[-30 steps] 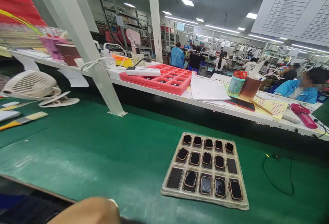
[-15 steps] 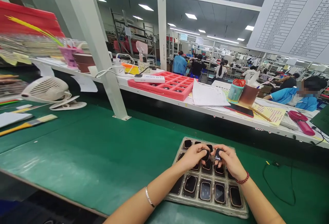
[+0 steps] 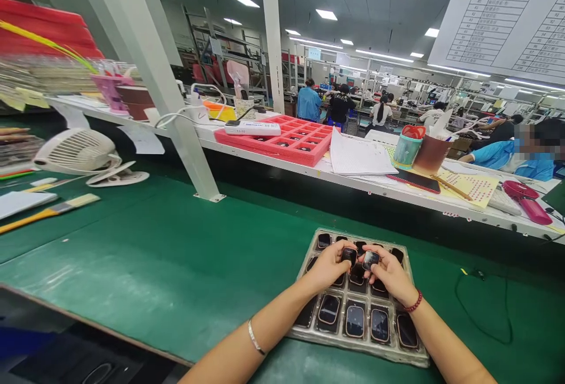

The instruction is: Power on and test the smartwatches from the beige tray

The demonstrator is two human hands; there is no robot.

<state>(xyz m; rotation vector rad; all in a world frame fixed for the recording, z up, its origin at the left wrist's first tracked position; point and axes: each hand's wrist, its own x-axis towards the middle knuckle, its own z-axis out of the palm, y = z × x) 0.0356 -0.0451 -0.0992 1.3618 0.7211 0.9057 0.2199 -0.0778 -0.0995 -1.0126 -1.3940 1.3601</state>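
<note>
A green surface point(image 3: 145, 254) takes up most of the foreground, with a white shelf point(image 3: 353, 187) running above its far side. On that shelf lies a red foam tray point(image 3: 304, 156) divided into compartments. Nearer, flat on the surface, sits a plastic tray point(image 3: 366, 350) with dark-faced watch bodies point(image 3: 355, 320) resting in its compartments; four show in the row nearest the person. The plastic tray looks light and thin-walled, likely to flex a little, so opposite sides of its rim seem the place to take hold of it.

Over the far half of the plastic tray are the left grip point(image 3: 330, 266) and the right grip point(image 3: 392, 278). Each is narrowed to about the size of one watch body and pinches it, thumb on the front and fingers at the edge and behind, where they are partly hidden.

The left watch body point(image 3: 348, 253) and the right watch body point(image 3: 371, 259) are held close beside each other, faces toward the person. Each should be light, stiff and rather slippery, with a glassy face that could scratch or crack, so the copper-coloured edges probably give the safest hold
</note>
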